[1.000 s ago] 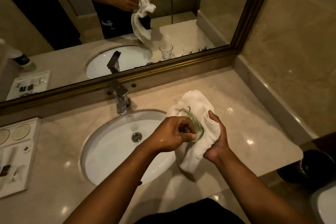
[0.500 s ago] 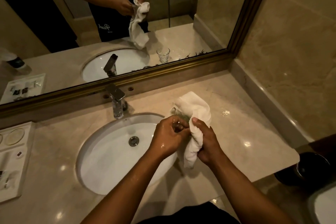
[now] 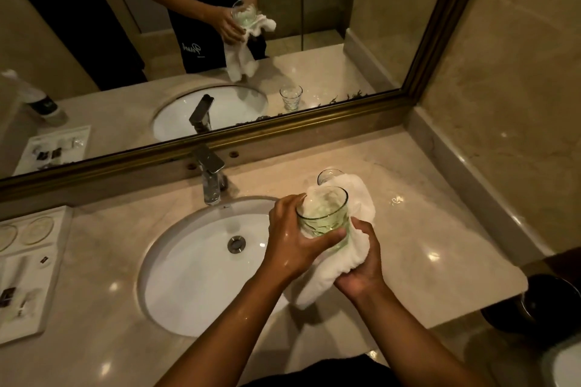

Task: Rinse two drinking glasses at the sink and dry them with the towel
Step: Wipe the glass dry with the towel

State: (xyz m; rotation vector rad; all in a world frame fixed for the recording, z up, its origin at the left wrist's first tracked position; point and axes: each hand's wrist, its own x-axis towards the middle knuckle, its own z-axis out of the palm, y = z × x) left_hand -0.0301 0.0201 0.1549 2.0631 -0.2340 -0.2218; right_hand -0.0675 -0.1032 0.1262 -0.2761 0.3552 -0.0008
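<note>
Our left hand wraps around a clear ribbed drinking glass, right of the round white sink. Our right hand squeezes the fluffy white towel under it.

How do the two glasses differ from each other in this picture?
The held glass is gripped by the left hand against the towel, fully visible. The far glass stands on the counter, untouched, mostly hidden behind the towel. Both are clear glass, mouths up.

White script lettering shows mirrored on the person's dark shirt in the mirror, too reversed and small to read. No other text is legible.
</note>
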